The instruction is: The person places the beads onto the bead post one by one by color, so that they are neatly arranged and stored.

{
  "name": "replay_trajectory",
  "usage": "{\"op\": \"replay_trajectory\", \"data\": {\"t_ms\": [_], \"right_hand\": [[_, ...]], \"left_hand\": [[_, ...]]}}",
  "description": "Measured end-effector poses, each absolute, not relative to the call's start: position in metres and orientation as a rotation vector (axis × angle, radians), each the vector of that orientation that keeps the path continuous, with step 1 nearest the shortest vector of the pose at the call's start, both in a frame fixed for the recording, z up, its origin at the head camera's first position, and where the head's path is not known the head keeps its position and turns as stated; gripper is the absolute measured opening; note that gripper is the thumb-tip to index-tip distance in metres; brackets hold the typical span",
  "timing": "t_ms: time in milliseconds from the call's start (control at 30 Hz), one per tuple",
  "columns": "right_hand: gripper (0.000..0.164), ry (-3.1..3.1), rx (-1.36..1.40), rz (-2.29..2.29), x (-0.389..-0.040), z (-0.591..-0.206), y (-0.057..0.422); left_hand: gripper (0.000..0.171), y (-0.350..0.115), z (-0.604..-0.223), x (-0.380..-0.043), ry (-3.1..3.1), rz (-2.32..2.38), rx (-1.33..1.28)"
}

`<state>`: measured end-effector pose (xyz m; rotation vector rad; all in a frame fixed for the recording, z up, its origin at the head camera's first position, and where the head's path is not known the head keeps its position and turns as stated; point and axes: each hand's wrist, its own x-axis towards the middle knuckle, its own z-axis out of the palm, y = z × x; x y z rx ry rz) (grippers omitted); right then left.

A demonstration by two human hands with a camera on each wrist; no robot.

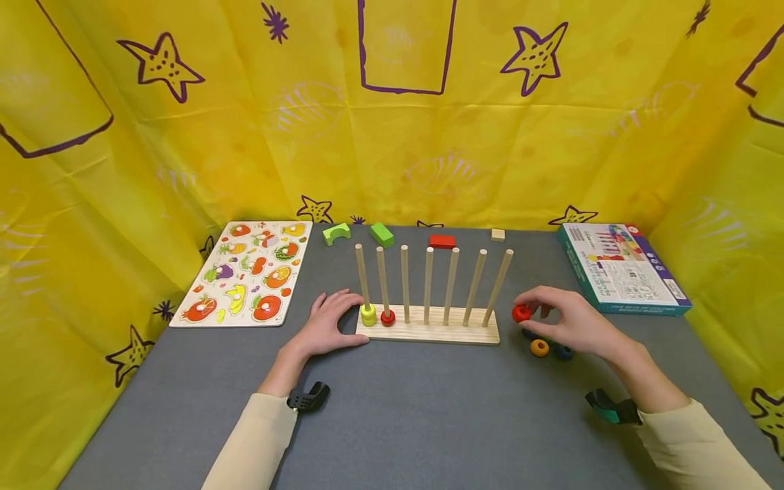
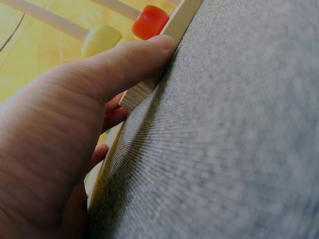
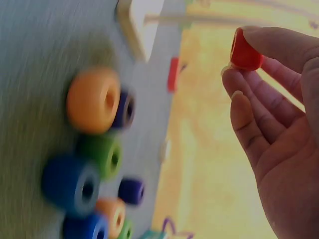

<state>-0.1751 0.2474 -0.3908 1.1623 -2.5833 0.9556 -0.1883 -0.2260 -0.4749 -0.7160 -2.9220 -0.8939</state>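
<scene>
A wooden peg stand (image 1: 429, 331) with several upright pegs lies on the grey table. Two yellow beads (image 1: 368, 314) sit on its leftmost peg and a red bead (image 1: 388, 318) on the second; the other pegs are bare. My left hand (image 1: 331, 325) holds the stand's left end, thumb along the front edge (image 2: 144, 55) and fingers around behind. To the right of the stand, my right hand (image 1: 569, 320) pinches another red bead (image 3: 246, 50) between thumb and fingertips, above loose beads on the table, among them an orange bead (image 3: 93, 99), a green bead (image 3: 102, 155) and a blue bead (image 3: 70, 185).
A fruit puzzle board (image 1: 245, 272) lies at the left and a game box (image 1: 625, 269) at the right. Along the back are a green arch block (image 1: 336, 233), a green block (image 1: 382, 235), a red block (image 1: 442, 241) and a small plain block (image 1: 497, 235). Yellow curtains enclose the table.
</scene>
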Motion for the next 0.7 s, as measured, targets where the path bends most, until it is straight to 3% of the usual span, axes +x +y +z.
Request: {"op": "replay_trajectory", "data": {"t_ms": [700], "right_hand": [[0.033,-2.406,1.429,1.139,-0.161,-0.346,0.129]], "left_hand": [[0.071,-0.226,-0.476,-0.188,-2.910,-0.892,-0.721]]}}
